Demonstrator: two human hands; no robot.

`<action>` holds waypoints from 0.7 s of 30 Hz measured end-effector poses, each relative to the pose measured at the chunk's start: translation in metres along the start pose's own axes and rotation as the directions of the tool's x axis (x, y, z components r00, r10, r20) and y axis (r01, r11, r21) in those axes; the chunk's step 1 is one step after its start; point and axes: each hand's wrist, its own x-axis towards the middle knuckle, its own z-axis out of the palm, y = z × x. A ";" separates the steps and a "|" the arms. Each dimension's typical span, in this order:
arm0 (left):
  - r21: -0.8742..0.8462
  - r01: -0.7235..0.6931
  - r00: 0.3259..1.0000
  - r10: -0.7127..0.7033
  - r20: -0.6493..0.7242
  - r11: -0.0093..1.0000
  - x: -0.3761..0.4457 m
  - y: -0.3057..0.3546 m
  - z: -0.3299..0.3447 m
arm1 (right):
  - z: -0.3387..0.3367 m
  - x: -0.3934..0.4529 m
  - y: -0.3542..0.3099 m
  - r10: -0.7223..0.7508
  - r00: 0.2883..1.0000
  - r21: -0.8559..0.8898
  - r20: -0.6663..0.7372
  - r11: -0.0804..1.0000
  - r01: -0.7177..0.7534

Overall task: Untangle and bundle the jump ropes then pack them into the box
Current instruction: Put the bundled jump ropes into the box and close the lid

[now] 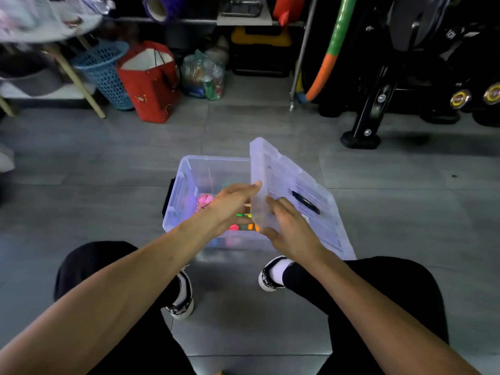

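**Jump ropes sitting in the box, lid tilted over it**

Jump ropes [203, 203] are lying bundled inside the clear plastic box [184, 190] on the grey tiled floor [108, 185], right in front of your feet; you are seeing a pink and striped bundle at the left and bits of green, orange and pink nearer the middle, partly hidden by your arm.

Your left hand [232, 203] is reaching across the open box with its fingers nearly straight and close together, fingertips touching the raised edge of the lid [286, 182].

The lid is standing tilted, its right side resting down on the box and its left edge lifted.

Your right hand [293, 231] is spreading its fingers loosely over the lid's near surface, with the thumb at the lower edge; a firm grip is not discernible.

No writing on the box or lid is legible.
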 end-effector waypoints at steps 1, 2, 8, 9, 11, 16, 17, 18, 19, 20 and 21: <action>-0.031 -0.011 0.999 0.010 -0.051 0.999 -0.001 -0.002 -0.004 | 0.001 0.001 -0.005 -0.021 1.000 0.034 0.012 0.999 0.021; -0.051 -0.023 0.993 0.017 -0.114 0.998 -0.002 -0.004 -0.009 | 0.002 0.001 -0.008 -0.032 0.999 0.066 0.011 0.997 0.031; -0.035 0.030 0.990 -0.035 -0.136 0.999 -0.003 -0.017 -0.025 | 0.010 0.005 -0.014 0.068 0.997 0.219 0.035 0.973 -0.074; 0.025 0.041 0.992 -0.038 -0.121 0.999 -0.003 -0.020 -0.024 | 0.014 0.006 -0.013 0.090 0.995 0.239 0.054 0.966 -0.100; 0.112 0.052 0.982 -0.030 -0.187 0.992 0.001 -0.028 -0.023 | 0.020 0.008 -0.010 0.140 0.986 0.268 0.093 0.950 -0.160; -0.072 0.017 0.918 -0.044 -0.393 0.997 0.007 -0.034 -0.040 | 0.029 -0.002 0.018 0.335 0.935 0.244 0.114 0.903 -0.353; -0.192 -0.029 0.928 -0.045 -0.369 0.981 0.005 -0.031 -0.044 | 0.028 -0.003 0.026 0.378 0.920 0.239 0.100 0.889 -0.391; -0.282 -0.075 0.939 -0.027 -0.344 0.956 0.003 -0.027 -0.048 | 0.028 -0.004 0.033 0.411 0.907 0.239 0.094 0.875 -0.421; -0.316 -0.102 0.944 -0.009 -0.330 0.943 0.000 -0.022 -0.055 | 0.027 -0.005 0.039 0.423 0.900 0.225 0.103 0.871 -0.436; -0.336 -0.119 0.946 0.004 -0.325 0.934 0.000 -0.020 -0.064 | 0.027 -0.006 0.043 0.405 0.905 0.188 0.130 0.886 -0.424; -0.343 -0.121 0.946 0.004 -0.324 0.932 -0.002 -0.017 -0.073 | 0.028 -0.007 0.045 0.356 0.920 0.129 0.164 0.917 -0.378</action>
